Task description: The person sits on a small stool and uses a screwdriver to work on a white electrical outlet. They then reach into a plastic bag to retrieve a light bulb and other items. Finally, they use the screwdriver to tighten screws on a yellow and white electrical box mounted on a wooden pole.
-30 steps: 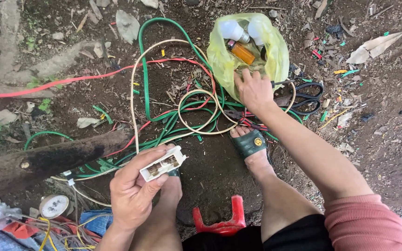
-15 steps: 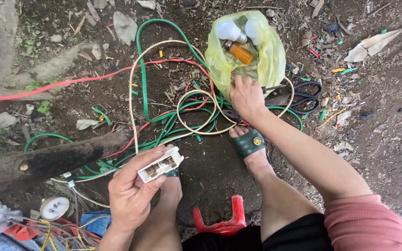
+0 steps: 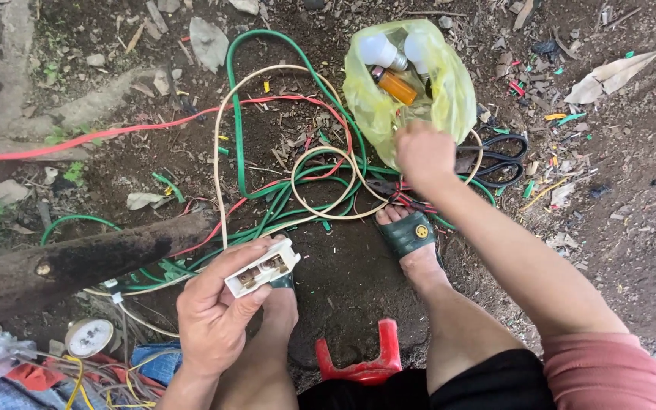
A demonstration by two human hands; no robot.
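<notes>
Log [image 3: 62,269] lies far left on dirt. My left hand [image 3: 218,319] grips white socket block [image 3: 262,268] between thumb and fingers, above my left foot. Tangle of green, red, cream cables [image 3: 298,182] spreads mid-ground. My right hand [image 3: 423,152] closed at mouth of yellow plastic bag [image 3: 449,95] holding bulbs [image 3: 380,49]; cannot tell what it pinches.

The thin yellow plastic bag [image 3: 411,99] looked glossy and crinkled. The small white plastic socket block [image 3: 262,267] was smooth and matt. The dark wooden log [image 3: 70,266] was rough-barked, the red plastic stool [image 3: 358,364] shiny.
</notes>
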